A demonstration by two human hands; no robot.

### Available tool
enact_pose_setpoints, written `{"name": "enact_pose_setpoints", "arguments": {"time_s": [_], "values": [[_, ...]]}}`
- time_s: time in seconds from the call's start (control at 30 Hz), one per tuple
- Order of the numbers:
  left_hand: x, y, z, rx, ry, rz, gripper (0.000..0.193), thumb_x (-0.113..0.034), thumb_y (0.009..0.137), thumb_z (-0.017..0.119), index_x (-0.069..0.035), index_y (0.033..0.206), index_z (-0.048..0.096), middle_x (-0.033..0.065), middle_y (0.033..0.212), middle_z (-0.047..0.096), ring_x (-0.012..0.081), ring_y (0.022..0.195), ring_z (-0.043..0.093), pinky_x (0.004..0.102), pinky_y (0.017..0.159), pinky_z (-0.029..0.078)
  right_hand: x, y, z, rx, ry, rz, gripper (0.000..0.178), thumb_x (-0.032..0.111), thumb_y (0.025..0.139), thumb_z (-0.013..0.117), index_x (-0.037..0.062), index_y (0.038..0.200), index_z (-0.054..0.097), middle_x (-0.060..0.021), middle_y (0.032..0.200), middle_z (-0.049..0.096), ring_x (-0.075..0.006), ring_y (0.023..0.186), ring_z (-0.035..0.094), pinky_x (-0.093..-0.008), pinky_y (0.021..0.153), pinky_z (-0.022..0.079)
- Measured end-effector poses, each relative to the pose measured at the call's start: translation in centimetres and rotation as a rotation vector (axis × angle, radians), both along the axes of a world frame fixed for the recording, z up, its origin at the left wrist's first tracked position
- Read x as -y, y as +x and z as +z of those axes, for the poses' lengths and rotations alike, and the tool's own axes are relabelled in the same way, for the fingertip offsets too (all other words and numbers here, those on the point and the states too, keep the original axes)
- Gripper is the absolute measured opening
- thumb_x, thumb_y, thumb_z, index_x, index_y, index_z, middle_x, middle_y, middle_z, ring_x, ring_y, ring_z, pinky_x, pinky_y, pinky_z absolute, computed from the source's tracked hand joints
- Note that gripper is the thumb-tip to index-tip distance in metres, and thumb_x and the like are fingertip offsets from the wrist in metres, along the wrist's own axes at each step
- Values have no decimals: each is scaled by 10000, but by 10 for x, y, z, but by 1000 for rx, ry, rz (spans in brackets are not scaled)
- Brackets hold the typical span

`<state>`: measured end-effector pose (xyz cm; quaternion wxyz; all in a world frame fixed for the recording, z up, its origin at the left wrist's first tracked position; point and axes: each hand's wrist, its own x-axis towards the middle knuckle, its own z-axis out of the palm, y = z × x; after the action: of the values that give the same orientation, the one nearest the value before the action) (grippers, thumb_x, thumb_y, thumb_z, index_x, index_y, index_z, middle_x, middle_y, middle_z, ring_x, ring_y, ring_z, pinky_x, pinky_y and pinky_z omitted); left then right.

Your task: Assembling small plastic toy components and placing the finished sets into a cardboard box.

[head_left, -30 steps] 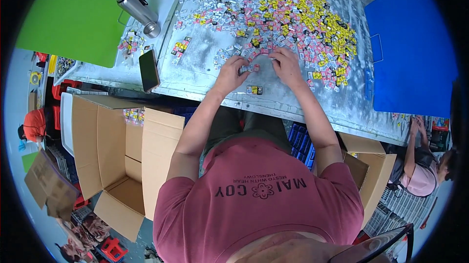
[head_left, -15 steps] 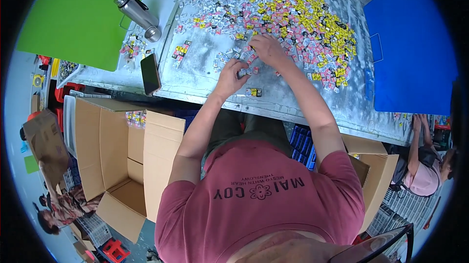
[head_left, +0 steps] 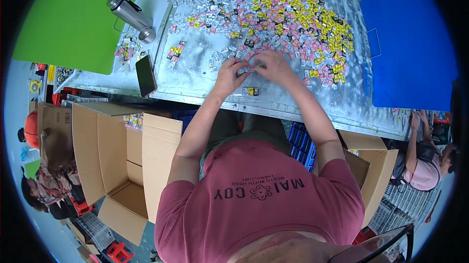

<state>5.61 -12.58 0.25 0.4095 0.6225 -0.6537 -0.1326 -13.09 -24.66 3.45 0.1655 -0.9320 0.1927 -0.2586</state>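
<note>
My left hand [head_left: 228, 76] is closed on a short row of small printed tiles [head_left: 245, 70], low over the metal tabletop. My right hand [head_left: 275, 67] is beside it, thumb and fingers pinched at the right end of that row. Whatever is between the right fingers is too small and covered to make out. Nearer the front edge lies another short row of tiles [head_left: 250, 91], partly yellow and black. Beyond both hands spreads a large loose heap of such tiles [head_left: 293, 13] in white, pink, yellow and black.
A phone [head_left: 145, 76], a steel flask [head_left: 131, 14] and a small tile cluster [head_left: 175, 53] are at the left. Green [head_left: 73, 18] and blue boards [head_left: 408, 43] flank the table. Open cardboard boxes [head_left: 110, 155] stand below its front edge. People work at both sides.
My right hand has come back from the heap toward me, meeting my left hand at the held row. The left hand has barely moved. A person at the far left has shifted with a carton.
</note>
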Motion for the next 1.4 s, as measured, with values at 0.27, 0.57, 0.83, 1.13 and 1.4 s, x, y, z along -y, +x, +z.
{"name": "enact_pose_setpoints", "arguments": {"time_s": [0.27,0.57,0.83,1.13,1.4], "values": [[1,-3,5,-45,60,-1,351,-80,773,838,-78,1111,741,69,1053,613,174,725,586,307,657,521,51,58,-2,-236,-47,-295,242,293,789,697,69,873,733,-131,904,666,-334,858,687,-491,761,542],[2,-2,-1,25,35,1,328,-76,777,832,-88,1094,754,72,1042,618,192,737,594,317,670,525,51,54,1,-219,-106,-225,257,302,764,710,65,861,730,-114,936,645,-318,878,675,-481,775,531],[4,-1,0,38,15,1,345,-77,769,832,-96,1105,755,70,1009,623,212,769,604,321,673,524,-1,-18,16,-240,6,-180,256,282,780,719,99,956,750,-90,929,632,-291,953,648,-462,826,490],[-4,-3,-2,64,-29,19,388,-106,735,858,-92,1109,756,86,1016,613,267,943,605,352,770,521,17,2,26,-266,124,-202,198,213,810,704,82,952,748,-124,977,651,-306,981,650,-483,838,488],[-1,-7,6,-43,62,-2,368,-121,757,852,-74,1108,751,97,1068,631,279,992,619,356,818,527,143,61,-7,-91,-199,-339,178,131,824,682,83,990,723,-139,906,672,-339,902,669,-483,786,532]]}}
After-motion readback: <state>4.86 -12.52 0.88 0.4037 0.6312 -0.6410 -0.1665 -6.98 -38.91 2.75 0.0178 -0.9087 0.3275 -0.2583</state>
